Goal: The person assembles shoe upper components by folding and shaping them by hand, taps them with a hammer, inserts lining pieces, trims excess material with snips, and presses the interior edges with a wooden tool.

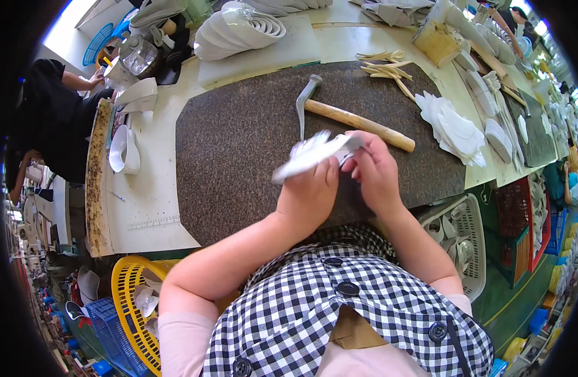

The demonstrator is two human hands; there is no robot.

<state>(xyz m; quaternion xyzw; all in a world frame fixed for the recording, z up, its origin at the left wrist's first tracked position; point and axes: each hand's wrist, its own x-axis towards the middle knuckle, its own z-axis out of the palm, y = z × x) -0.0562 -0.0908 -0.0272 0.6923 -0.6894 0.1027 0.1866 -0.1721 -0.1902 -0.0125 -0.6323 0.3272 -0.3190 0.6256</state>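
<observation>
A white, flexible piece that looks like a shoe upper is held up over the dark speckled board; motion blurs its outline. My left hand is closed around its lower side. My right hand pinches its right end, fingertips pressed together. Just beyond my hands lies a hammer with a wooden handle and a curved metal head. To the right, a fanned stack of thin white cut pieces rests at the board's edge. Pale tapered strips lie at the far right of the board.
Nested white uppers stand at the back. A white curved piece sits on the left of the table. Below the table edge are a yellow basket and a pale basket. A person in black stands at the left.
</observation>
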